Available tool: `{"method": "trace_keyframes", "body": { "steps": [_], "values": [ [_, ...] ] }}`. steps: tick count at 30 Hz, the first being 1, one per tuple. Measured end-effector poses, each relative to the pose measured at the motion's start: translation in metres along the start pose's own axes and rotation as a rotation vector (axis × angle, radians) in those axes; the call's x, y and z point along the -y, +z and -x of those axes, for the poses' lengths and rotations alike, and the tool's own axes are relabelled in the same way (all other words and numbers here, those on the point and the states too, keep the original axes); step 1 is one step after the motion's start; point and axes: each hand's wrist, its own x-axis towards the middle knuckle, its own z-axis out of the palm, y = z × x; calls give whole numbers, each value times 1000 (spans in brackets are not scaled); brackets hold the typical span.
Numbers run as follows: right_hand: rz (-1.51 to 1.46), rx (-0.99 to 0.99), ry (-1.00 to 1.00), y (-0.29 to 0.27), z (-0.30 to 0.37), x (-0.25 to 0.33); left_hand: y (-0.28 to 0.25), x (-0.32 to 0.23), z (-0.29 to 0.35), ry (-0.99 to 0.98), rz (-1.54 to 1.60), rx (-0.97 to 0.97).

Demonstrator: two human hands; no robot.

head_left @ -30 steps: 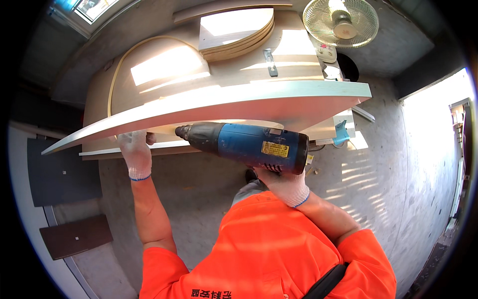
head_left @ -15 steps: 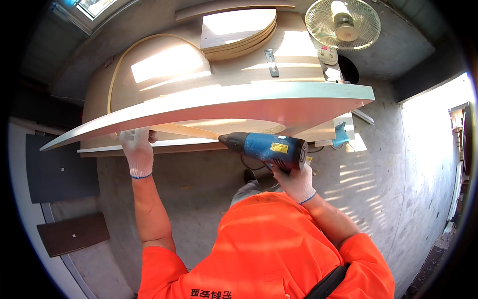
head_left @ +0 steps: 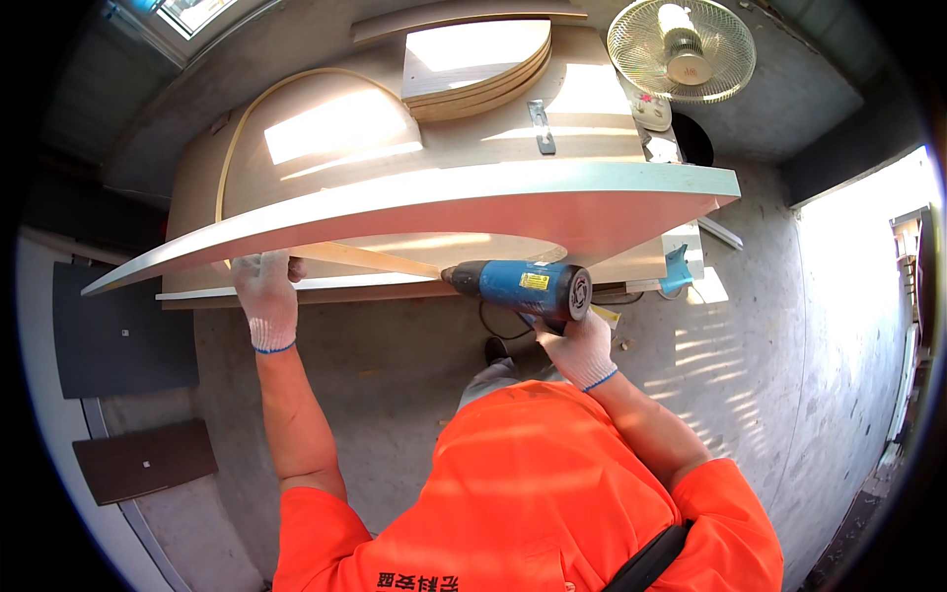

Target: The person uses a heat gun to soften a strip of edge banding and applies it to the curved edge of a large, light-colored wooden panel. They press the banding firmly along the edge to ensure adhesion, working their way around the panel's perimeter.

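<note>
My right hand point(head_left: 582, 350), in a white knit glove, is wrapped round the handle of a blue heat gun point(head_left: 513, 286). Its dark nozzle points left, at the end of the visible tan edge-banding strip point(head_left: 370, 259) below a curved white panel point(head_left: 631, 202). My left hand point(head_left: 266, 296), also gloved, is closed on the strip at the panel's lower left side; the panel's edge partly hides its fingertips. Beyond the panel, the loose strip loops up and round over the worktable point(head_left: 473, 138).
Several stacked curved boards point(head_left: 473, 74) and a metal bracket point(head_left: 540, 126) lie on the table. A fan point(head_left: 681, 49) stands at the back right. A blue clamp-like piece point(head_left: 677, 271) sits at the table's right corner. Dark panels point(head_left: 123, 331) are on the left. A cord hangs below the heat gun.
The heat gun has turned a little, its rear end shifting left and towards the panel, with my right hand following slightly. My left hand stays nearly in place on the strip.
</note>
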Motion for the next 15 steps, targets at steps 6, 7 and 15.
{"method": "trace_keyframes", "body": {
  "steps": [6, 7, 15],
  "values": [
    [-65, -7, -19, -2, 3, 2, 4, -2, 1, -15, 54, -11],
    [-92, -13, -34, -5, 4, 4, 5, -3, 1, -24, 62, -12],
    [-230, 23, -75, -30, 9, 29, 7, 2, 3, 24, 3, 2]
  ]
}}
